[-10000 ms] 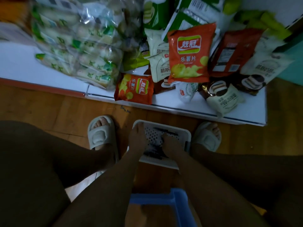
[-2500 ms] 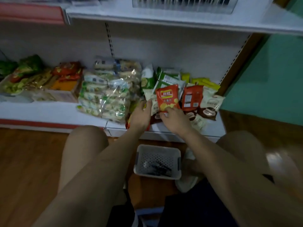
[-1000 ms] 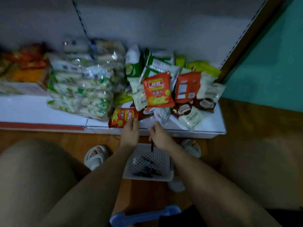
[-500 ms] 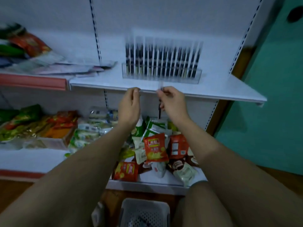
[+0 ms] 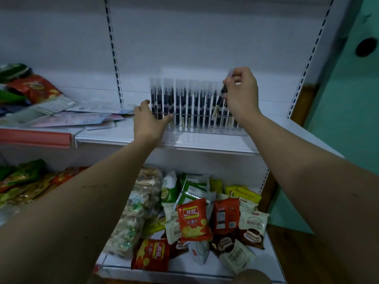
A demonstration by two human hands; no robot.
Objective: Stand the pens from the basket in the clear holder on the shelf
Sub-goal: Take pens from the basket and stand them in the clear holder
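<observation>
A clear holder point(image 5: 207, 129) stands on the white upper shelf point(image 5: 205, 143), filled with several upright dark pens point(image 5: 190, 103) in clear caps. My right hand point(image 5: 241, 93) pinches one dark pen point(image 5: 222, 93), tilted, over the holder's right end. My left hand point(image 5: 148, 119) grips the holder's left end, thumb along its front and fingers behind. The basket is out of view.
Flat paper packets point(image 5: 67, 117) lie on the upper shelf to the left. Snack bags, among them an orange chip bag point(image 5: 192, 220), crowd the lower shelf. A teal wall point(image 5: 348, 124) stands on the right. A knee shows at the bottom edge.
The view rose from the floor basket to the upper shelf. My right hand carried a pen up to the holder's right end. My left hand moved onto the holder's left end.
</observation>
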